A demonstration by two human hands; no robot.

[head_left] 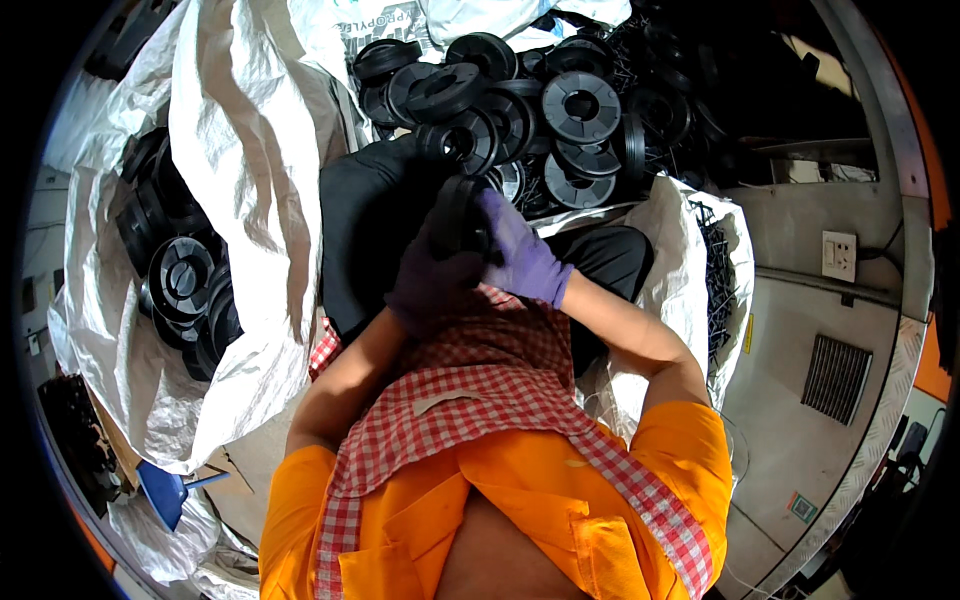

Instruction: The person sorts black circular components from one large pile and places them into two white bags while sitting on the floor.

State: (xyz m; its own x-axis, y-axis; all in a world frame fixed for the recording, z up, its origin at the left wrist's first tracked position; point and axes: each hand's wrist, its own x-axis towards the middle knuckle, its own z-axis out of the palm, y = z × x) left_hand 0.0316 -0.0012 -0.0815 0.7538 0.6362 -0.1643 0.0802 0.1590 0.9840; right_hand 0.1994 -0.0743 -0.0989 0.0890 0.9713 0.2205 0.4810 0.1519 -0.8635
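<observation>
In front of my lap I hold a black round plastic part (459,212), seen nearly edge-on. It looks like the black ribbed plastic discs (581,107) heaped just beyond my knees. My left hand (432,278), in a dark purple glove and in shadow, is closed round its near left side. My right hand (524,250), in a brighter purple glove, grips it from the right, fingers wrapped over its far edge. Shadow hides the part's face and the left fingertips.
To the left stands a tall white woven sack (245,130) with more black discs (183,277) inside. Another white sack (668,262) at the right holds thin black plastic sticks (715,275). A metal machine panel with a socket (838,256) and vent (836,379) flanks my right.
</observation>
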